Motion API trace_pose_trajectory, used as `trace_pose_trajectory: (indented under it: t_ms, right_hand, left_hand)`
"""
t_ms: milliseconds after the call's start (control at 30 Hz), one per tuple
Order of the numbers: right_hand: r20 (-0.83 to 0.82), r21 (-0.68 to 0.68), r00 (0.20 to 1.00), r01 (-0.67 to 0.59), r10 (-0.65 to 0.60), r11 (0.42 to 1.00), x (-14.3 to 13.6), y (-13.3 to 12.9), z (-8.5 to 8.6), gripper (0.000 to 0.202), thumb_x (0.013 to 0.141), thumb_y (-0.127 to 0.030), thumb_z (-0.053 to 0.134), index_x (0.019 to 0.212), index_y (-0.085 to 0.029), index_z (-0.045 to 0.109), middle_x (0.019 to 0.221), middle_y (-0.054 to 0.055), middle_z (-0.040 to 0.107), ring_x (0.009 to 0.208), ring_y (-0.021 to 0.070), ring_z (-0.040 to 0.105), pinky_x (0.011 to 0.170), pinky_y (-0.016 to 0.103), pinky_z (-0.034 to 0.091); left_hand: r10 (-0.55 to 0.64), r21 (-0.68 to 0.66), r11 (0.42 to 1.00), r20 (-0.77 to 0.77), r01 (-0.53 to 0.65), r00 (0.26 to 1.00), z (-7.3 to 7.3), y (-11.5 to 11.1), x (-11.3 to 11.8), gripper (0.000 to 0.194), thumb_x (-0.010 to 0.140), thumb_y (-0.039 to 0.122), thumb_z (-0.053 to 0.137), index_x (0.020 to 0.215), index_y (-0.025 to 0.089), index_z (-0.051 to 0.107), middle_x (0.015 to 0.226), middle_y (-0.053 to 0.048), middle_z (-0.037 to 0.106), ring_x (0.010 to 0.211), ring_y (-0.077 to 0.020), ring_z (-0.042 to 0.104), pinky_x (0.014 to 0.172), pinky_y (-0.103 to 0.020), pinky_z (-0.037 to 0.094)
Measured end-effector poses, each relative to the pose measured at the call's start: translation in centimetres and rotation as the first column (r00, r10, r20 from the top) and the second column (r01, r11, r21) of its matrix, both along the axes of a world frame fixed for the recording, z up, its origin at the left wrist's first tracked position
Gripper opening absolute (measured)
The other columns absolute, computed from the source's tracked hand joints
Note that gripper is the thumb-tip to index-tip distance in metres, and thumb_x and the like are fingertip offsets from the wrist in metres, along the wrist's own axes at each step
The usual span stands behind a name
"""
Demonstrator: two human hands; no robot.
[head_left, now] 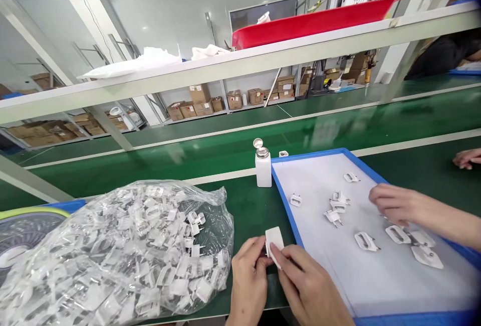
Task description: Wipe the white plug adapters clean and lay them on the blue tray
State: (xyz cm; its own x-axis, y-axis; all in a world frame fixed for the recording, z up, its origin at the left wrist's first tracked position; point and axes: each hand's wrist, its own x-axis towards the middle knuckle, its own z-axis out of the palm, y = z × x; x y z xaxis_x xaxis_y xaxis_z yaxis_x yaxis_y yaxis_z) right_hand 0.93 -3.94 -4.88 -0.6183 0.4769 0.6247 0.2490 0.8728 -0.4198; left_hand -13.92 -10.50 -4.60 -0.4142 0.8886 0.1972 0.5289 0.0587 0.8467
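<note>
Between my two hands, near the table's front edge, is a white plastic plug adapter housing (274, 243), tilted with a flat face showing. My left hand (248, 276) pinches its left side with thumb and fingers. On its right lower edge press the fingers of my right hand (310, 286). Left of my hands lies a clear plastic bag (220, 198) full of white plug pieces (165, 276). To the right, a white tray (315, 175) with a blue rim carries several more white plug pieces (366, 241).
A white pump bottle (263, 170) stands behind the tray's left corner. Another person's hand (406, 208) reaches over the tray, and a second hand (468, 158) shows at the far right. A shelf rail bearing a red bin (315, 24) crosses above. A fan (26, 238) sits at far left.
</note>
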Motion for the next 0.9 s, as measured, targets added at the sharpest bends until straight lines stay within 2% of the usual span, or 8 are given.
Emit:
trace_pose_trajectory:
  t_ms: [333, 433, 533, 600, 667, 733, 800, 900]
  right_hand:
    - [0.06, 0.3, 0.997, -0.057, 0.041, 0.952, 0.4, -1.2, -0.3, 0.038, 0.091, -0.001, 0.053, 0.129, -0.001, 0.059, 0.084, 0.011, 0.066, 0.07, 0.0208, 0.061, 0.06, 0.032, 0.054]
    - [0.07, 0.184, 0.998, -0.017, 0.004, 0.983, 0.8, -0.9, 0.5, 0.04, 0.096, -0.005, 0.051, 0.136, -0.006, 0.058, 0.093, 0.011, 0.066, 0.079, 0.0203, 0.063, 0.069, 0.032, 0.055]
    - [-0.008, -0.203, 1.0, -0.012, 0.011, 0.979, 1.3, 0.0, 2.5, 0.032, 0.104, -0.016, 0.042, 0.12, -0.018, 0.069, 0.09, 0.006, 0.063, 0.078, 0.0164, 0.063, 0.07, 0.027, 0.054]
    - [-0.07, -0.539, 0.997, -0.073, 0.042, 0.839, 1.8, 0.6, 3.9, 0.034, 0.107, -0.03, 0.043, 0.097, -0.022, 0.075, 0.083, 0.003, 0.061, 0.073, 0.0154, 0.062, 0.067, 0.026, 0.052]
    - [-0.16, -0.803, 0.987, -0.12, -0.017, 0.584, 2.3, 0.9, 4.6, 0.035, 0.101, -0.045, 0.056, 0.085, -0.022, 0.076, 0.081, 0.004, 0.065, 0.077, 0.0182, 0.065, 0.068, 0.027, 0.054]
    - [-0.253, -0.939, 0.951, -0.196, -0.179, 0.282, 2.6, 0.7, 4.6, 0.031, 0.089, -0.051, 0.072, 0.088, -0.021, 0.079, 0.091, 0.007, 0.073, 0.09, 0.0242, 0.07, 0.078, 0.032, 0.058]
    - [-0.32, -0.947, 0.896, -0.317, -0.308, 0.059, 2.3, 0.2, 3.9, 0.035, 0.08, -0.052, 0.08, 0.092, -0.02, 0.08, 0.097, 0.009, 0.075, 0.093, 0.0275, 0.071, 0.082, 0.036, 0.059]
    - [-0.411, -0.899, 0.855, -0.437, -0.317, -0.011, 1.1, -1.3, 2.6, 0.041, 0.077, -0.056, 0.081, 0.087, -0.016, 0.08, 0.08, 0.01, 0.072, 0.075, 0.0244, 0.067, 0.069, 0.035, 0.058]
  left_hand:
    - [0.026, 0.264, 0.964, -0.175, 0.021, 0.984, 1.0, -1.1, 0.4, 0.047, 0.09, -0.001, 0.041, 0.117, 0.017, 0.075, 0.108, -0.011, 0.079, 0.098, -0.0187, 0.077, 0.084, -0.024, 0.063]
    - [-0.079, 0.303, 0.945, -0.156, 0.124, 0.985, 1.0, -1.2, 0.8, 0.049, 0.096, 0.001, 0.038, 0.126, 0.022, 0.071, 0.108, -0.01, 0.078, 0.091, -0.0161, 0.075, 0.074, -0.02, 0.063]
    - [-0.075, 0.417, 0.901, -0.127, 0.121, 0.989, 0.5, -1.2, 1.7, 0.05, 0.1, 0.004, 0.037, 0.131, 0.027, 0.069, 0.107, -0.009, 0.076, 0.089, -0.0157, 0.072, 0.068, -0.019, 0.06]
    - [-0.051, 0.469, 0.878, -0.095, 0.09, 0.994, 0.2, -1.1, 2.2, 0.049, 0.101, 0.005, 0.039, 0.129, 0.028, 0.07, 0.108, -0.009, 0.076, 0.085, -0.0146, 0.071, 0.066, -0.019, 0.059]
    - [-0.032, 0.497, 0.866, -0.041, 0.048, 0.999, 0.0, -1.0, 2.7, 0.046, 0.1, 0.006, 0.042, 0.126, 0.028, 0.073, 0.109, -0.009, 0.076, 0.077, -0.013, 0.071, 0.062, -0.018, 0.057]
    - [-0.005, 0.499, 0.867, 0.024, -0.007, 1.0, 0.2, -0.8, 2.9, 0.04, 0.099, 0.007, 0.048, 0.121, 0.027, 0.076, 0.105, -0.008, 0.076, 0.078, -0.0138, 0.072, 0.063, -0.018, 0.057]
    - [0.043, 0.474, 0.877, 0.083, -0.077, 0.996, 0.7, -0.6, 3.1, 0.034, 0.095, 0.007, 0.055, 0.114, 0.026, 0.078, 0.1, -0.007, 0.077, 0.083, -0.0162, 0.074, 0.069, -0.019, 0.058]
    - [0.134, 0.424, 0.886, 0.154, -0.188, 0.979, 1.7, -0.4, 3.7, 0.028, 0.091, 0.008, 0.059, 0.103, 0.022, 0.08, 0.094, -0.006, 0.076, 0.08, -0.0167, 0.073, 0.071, -0.02, 0.057]
